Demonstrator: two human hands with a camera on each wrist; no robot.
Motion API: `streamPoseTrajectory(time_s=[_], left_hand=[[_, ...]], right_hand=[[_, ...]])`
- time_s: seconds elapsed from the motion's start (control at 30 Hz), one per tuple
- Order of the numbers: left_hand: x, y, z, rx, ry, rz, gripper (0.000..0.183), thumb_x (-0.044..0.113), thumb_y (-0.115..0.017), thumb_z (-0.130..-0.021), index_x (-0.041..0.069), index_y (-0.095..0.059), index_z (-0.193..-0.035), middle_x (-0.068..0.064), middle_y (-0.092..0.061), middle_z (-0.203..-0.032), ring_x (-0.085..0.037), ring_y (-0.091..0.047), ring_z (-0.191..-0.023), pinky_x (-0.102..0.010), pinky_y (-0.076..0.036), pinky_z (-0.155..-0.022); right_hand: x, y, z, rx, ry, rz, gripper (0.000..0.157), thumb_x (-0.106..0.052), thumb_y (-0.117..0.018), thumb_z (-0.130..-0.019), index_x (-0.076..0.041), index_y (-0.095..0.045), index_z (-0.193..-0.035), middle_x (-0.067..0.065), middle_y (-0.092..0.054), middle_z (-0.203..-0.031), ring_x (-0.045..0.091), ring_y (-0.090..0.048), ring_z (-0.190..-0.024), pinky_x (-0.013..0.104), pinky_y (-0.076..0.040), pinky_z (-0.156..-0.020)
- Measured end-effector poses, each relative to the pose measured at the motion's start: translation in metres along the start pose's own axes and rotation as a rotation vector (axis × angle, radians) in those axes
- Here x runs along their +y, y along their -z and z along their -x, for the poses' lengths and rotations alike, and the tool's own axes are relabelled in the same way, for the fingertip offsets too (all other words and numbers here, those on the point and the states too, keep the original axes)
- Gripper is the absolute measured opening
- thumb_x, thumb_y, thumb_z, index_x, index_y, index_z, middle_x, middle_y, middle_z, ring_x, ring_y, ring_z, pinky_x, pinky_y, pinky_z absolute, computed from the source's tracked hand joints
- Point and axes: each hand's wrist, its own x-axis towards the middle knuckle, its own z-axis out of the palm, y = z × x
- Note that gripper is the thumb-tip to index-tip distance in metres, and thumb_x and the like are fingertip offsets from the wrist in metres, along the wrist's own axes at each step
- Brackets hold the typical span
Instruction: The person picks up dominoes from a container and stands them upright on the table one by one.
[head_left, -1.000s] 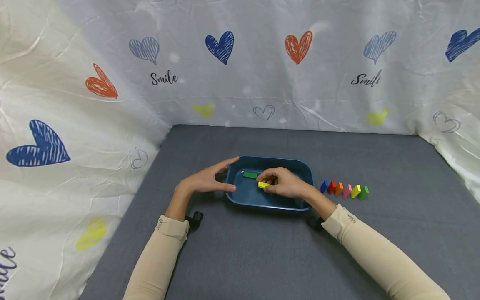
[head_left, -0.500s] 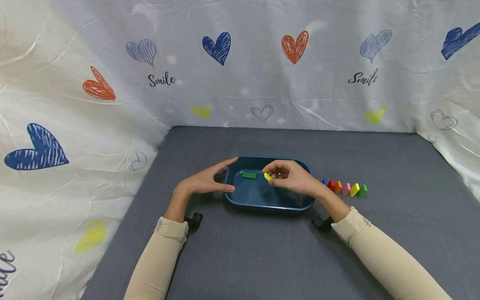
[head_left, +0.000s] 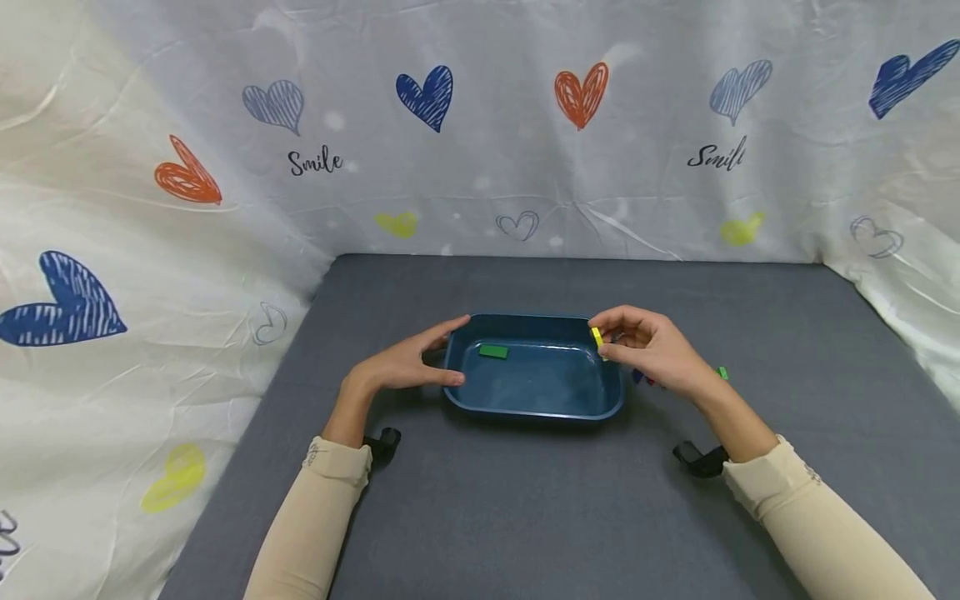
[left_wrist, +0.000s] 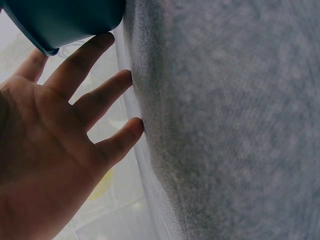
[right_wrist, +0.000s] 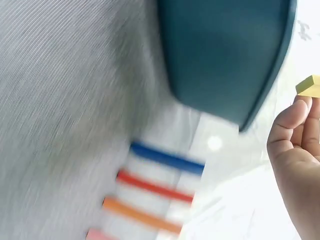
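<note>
In the head view my left hand [head_left: 405, 362] is spread around the left end of a blue plastic tray [head_left: 536, 414], index finger and thumb at its rim. The left wrist view shows those fingers [left_wrist: 82, 65] fairly straight, one touching the tray's underside. A green domino [head_left: 493, 352] lies flat inside the tray. Over the tray's right end, my right hand [head_left: 652, 346] pinches a yellow domino [head_left: 597, 337] between thumb and fingertips. From the right wrist, the yellow domino [right_wrist: 308, 87] shows above the tray's rim level.
Right of the tray stands a row of dominoes, mostly hidden behind my right hand in the head view; a green one [head_left: 722, 372] peeks out. Blue [right_wrist: 167, 158], red [right_wrist: 155, 187], orange [right_wrist: 141, 215] and pink [right_wrist: 97, 235] ones show from the right wrist. A patterned curtain [head_left: 517, 125] hangs behind the grey table.
My right hand has lifted the yellow domino from inside the tray and carried it rightward to the tray's right end, turning it more upright. My left hand keeps its place at the tray.
</note>
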Motion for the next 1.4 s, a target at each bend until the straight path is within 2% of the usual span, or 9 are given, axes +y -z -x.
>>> streamPoseTrajectory(time_s=[0.23,0.37,0.47,0.57,0.77,0.93,1.03,1.17,1.4], left_hand=[[0.002,0.000,0.001,-0.003,0.001,0.003,0.095,0.045,-0.078,-0.089,0.048,-0.016,-0.160,0.002,-0.013,-0.172,-0.037,-0.021,-0.157,-0.069,-0.026,-0.118],[0.002,0.000,0.002,-0.002,0.005,0.005,0.095,0.045,-0.078,-0.089,0.047,-0.016,-0.161,0.002,-0.013,-0.172,-0.037,-0.021,-0.157,-0.070,-0.026,-0.118],[0.003,-0.001,0.002,0.002,0.016,0.004,0.095,0.046,-0.078,-0.089,0.048,-0.016,-0.160,0.003,-0.014,-0.172,-0.035,-0.021,-0.157,-0.069,-0.028,-0.118],[0.003,-0.001,0.002,0.004,0.025,0.007,0.096,0.047,-0.079,-0.088,0.050,-0.016,-0.160,0.005,-0.014,-0.172,-0.034,-0.022,-0.157,-0.068,-0.029,-0.118],[0.003,-0.001,0.000,0.004,0.027,0.013,0.095,0.050,-0.079,-0.087,0.052,-0.016,-0.159,0.008,-0.014,-0.171,-0.033,-0.022,-0.157,-0.067,-0.030,-0.118],[0.002,-0.001,0.001,0.007,0.037,0.006,0.095,0.052,-0.079,-0.086,0.053,-0.016,-0.158,0.008,-0.015,-0.171,-0.033,-0.023,-0.157,-0.067,-0.031,-0.118],[0.001,-0.002,0.001,0.005,0.038,0.008,0.096,0.052,-0.079,-0.086,0.053,-0.016,-0.158,0.007,-0.014,-0.171,-0.033,-0.022,-0.157,-0.066,-0.032,-0.117],[0.000,-0.002,0.001,0.003,0.035,0.015,0.096,0.052,-0.079,-0.086,0.053,-0.016,-0.158,0.007,-0.014,-0.171,-0.033,-0.022,-0.157,-0.067,-0.031,-0.117],[0.002,-0.001,0.001,0.010,0.031,0.012,0.095,0.051,-0.079,-0.086,0.052,-0.016,-0.159,0.007,-0.015,-0.171,-0.033,-0.023,-0.157,-0.067,-0.031,-0.117]], right_hand=[[0.002,0.027,0.026,0.105,-0.008,0.020,0.030,-0.011,-0.070,-0.097,-0.010,-0.065,-0.127,-0.005,-0.069,-0.109,0.013,-0.067,-0.089,0.031,-0.055,-0.058],[0.005,0.042,0.039,0.124,0.018,-0.009,0.031,-0.004,-0.068,-0.097,-0.008,-0.065,-0.128,-0.004,-0.068,-0.107,0.015,-0.066,-0.083,0.034,-0.054,-0.051],[0.010,0.052,0.050,0.163,0.042,-0.036,0.032,0.002,-0.066,-0.097,-0.004,-0.065,-0.128,-0.005,-0.070,-0.109,0.013,-0.067,-0.087,0.027,-0.058,-0.065],[0.018,0.064,0.062,0.221,0.049,-0.026,0.032,0.005,-0.065,-0.096,0.000,-0.064,-0.128,-0.007,-0.070,-0.111,0.007,-0.067,-0.094,0.018,-0.056,-0.078],[0.039,0.082,0.087,0.363,-0.007,0.005,0.033,0.005,-0.068,-0.094,0.004,-0.062,-0.127,-0.011,-0.071,-0.109,0.001,-0.066,-0.094,0.013,-0.053,-0.077],[0.057,0.093,0.104,0.414,-0.033,-0.029,0.031,0.005,-0.067,-0.095,0.001,-0.064,-0.125,-0.014,-0.072,-0.108,0.001,-0.065,-0.093,0.012,-0.053,-0.077],[0.066,0.097,0.112,0.422,-0.062,-0.013,0.030,0.004,-0.067,-0.095,-0.002,-0.065,-0.125,-0.014,-0.071,-0.106,0.001,-0.064,-0.092,0.012,-0.053,-0.076],[0.072,0.103,0.117,0.404,-0.130,0.131,0.030,-0.004,-0.069,-0.096,-0.004,-0.063,-0.125,-0.020,-0.069,-0.105,-0.004,-0.062,-0.091,0.010,-0.051,-0.075],[0.078,0.108,0.112,0.289,-0.288,0.287,0.035,-0.014,-0.070,-0.098,0.000,-0.057,-0.128,-0.029,-0.061,-0.102,-0.012,-0.060,-0.090,0.018,-0.054,-0.072]])
